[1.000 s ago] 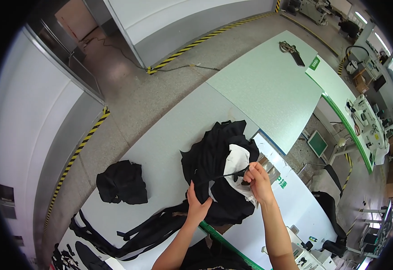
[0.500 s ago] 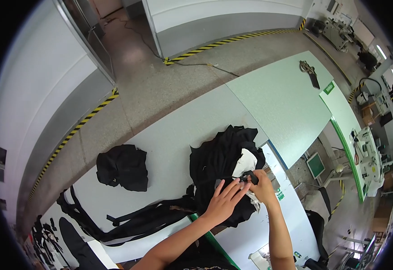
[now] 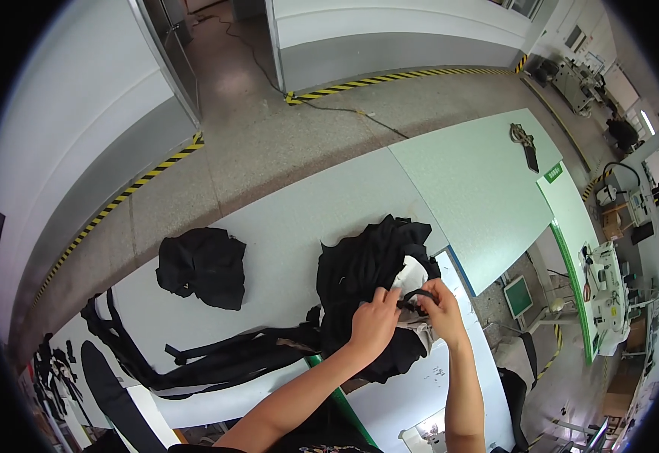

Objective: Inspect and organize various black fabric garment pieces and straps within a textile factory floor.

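A large heap of black fabric pieces (image 3: pixel 352 264) lies on the table in front of me, with white fabric (image 3: pixel 411 273) showing on its right side. Over that white part, a narrow black strip (image 3: pixel 417 293) arches between my hands. Its near end sits between the thumb and fingers of my right hand (image 3: pixel 445 311). My left hand (image 3: pixel 375 323) is closed beside it, fingertips bent together at the strip's other end. Under my hands, beige cloth (image 3: pixel 420 329) pokes out of the heap.
A smaller black fabric pile (image 3: pixel 202 268) sits to the left. Long black strips (image 3: pixel 231 361) trail along the near table edge. Scissors (image 3: pixel 525 143) lie on the far green tabletop (image 3: pixel 473 189). A sewing machine (image 3: pixel 607 283) stands at the right, and a white machine part (image 3: pixel 423 436) near me.
My left hand has gone from spread, flat fingers to bent, closed ones near the strip. The strip now forms an arch between both hands. The whole view has shifted slightly.
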A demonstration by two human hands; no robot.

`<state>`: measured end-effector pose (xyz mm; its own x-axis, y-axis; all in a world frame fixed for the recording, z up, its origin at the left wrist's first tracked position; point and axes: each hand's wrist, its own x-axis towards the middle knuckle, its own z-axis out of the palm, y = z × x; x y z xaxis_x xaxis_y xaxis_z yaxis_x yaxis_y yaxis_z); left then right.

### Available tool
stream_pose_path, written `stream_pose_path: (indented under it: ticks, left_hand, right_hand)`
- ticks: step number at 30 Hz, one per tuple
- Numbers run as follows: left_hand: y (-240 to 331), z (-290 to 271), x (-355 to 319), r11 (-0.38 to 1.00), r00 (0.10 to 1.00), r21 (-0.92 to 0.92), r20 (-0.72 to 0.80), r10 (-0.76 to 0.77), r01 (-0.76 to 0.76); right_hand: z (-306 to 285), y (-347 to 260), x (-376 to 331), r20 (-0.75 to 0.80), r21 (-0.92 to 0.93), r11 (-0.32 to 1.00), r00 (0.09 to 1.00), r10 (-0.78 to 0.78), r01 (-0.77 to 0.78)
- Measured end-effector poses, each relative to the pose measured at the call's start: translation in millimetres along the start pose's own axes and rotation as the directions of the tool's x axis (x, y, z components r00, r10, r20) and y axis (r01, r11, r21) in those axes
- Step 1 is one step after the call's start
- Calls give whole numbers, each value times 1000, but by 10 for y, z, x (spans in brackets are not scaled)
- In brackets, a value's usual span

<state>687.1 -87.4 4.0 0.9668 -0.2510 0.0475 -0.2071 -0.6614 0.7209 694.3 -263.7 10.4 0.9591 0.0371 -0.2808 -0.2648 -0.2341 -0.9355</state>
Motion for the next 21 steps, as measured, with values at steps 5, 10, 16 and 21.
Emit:
stream_pose_path:
  ticks: [5,10,16,21]
  left_hand:
    - [-207,88,36,997,996,59,80,41,-46]
    - [-181,144,94,996,999,89,37,20,-23]
    - [-80,124,58,999,998,4,-56,-40,40]
    - [-198,48,-36,963,996,-267,-55,-63,46]
  right_hand:
    - [-17,-359,135,-152,466,869,983,-105,165]
    - [-47,-296,241,-220,647,750,975,13,136]
    - [325,106,23,-272,-293,954,952,-140,56]
    - [392,157,-55,-130,-409,913,990,-62,3]
